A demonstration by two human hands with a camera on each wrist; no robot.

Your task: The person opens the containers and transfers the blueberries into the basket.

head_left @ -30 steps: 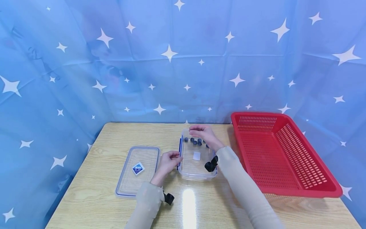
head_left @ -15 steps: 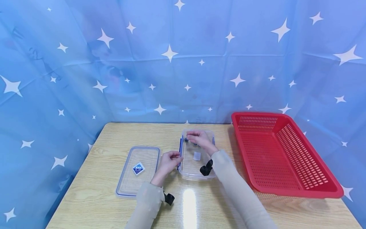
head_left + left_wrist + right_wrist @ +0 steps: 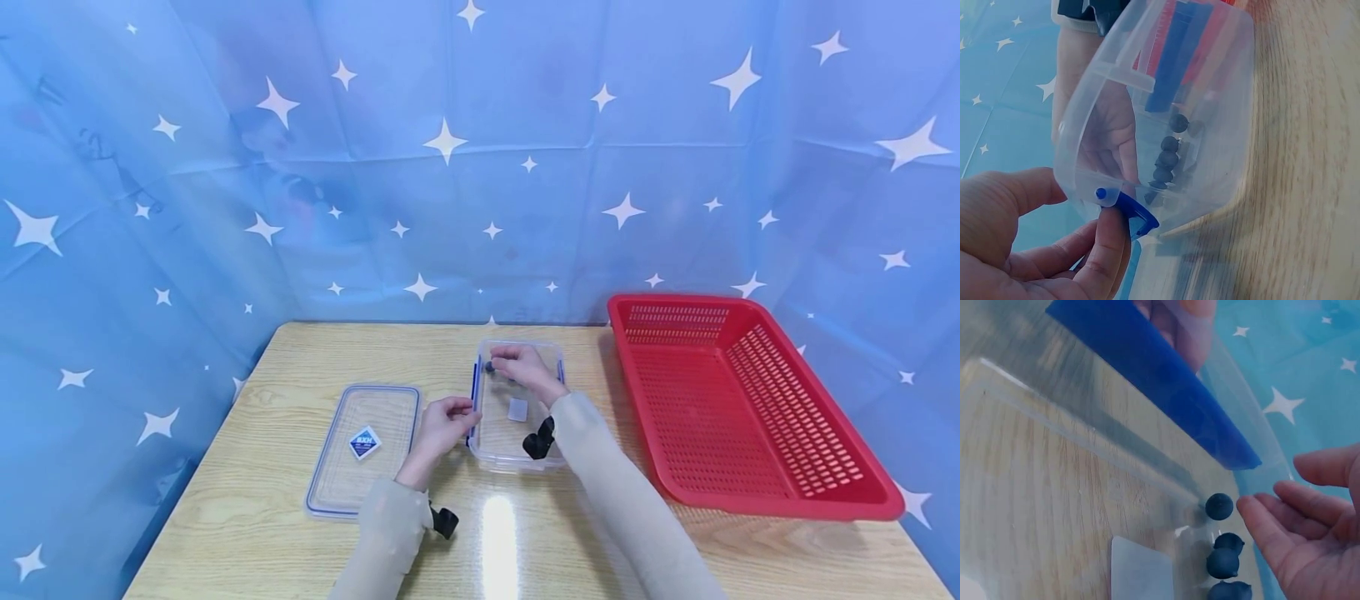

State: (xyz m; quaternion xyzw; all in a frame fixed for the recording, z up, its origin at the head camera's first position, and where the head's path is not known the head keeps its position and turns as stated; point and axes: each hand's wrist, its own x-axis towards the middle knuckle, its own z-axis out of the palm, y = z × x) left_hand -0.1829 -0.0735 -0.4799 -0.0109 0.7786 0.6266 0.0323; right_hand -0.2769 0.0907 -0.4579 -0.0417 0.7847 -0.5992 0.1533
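A clear plastic container (image 3: 497, 427) stands on the wooden table (image 3: 247, 517). Several dark blueberries (image 3: 1165, 160) lie in a row along its far end. My left hand (image 3: 444, 421) holds the container's left side, with the fingers (image 3: 1105, 250) pinching its blue clasp (image 3: 1137, 215). My right hand (image 3: 523, 367) is inside the container over the berries. Its fingers (image 3: 1275, 540) are fairly straight, and one fingertip is just beside the end blueberry (image 3: 1219, 505). It holds nothing. A white label (image 3: 1141, 572) sits on the container floor.
The container's clear lid (image 3: 337, 475) with a blue sticker lies flat to the left. A large red mesh basket (image 3: 720, 400) fills the table's right side. A blue star-print curtain (image 3: 450, 167) surrounds the table.
My right hand has moved left and down inside the container and now covers most of the berries. My left hand has stayed on the clasp.
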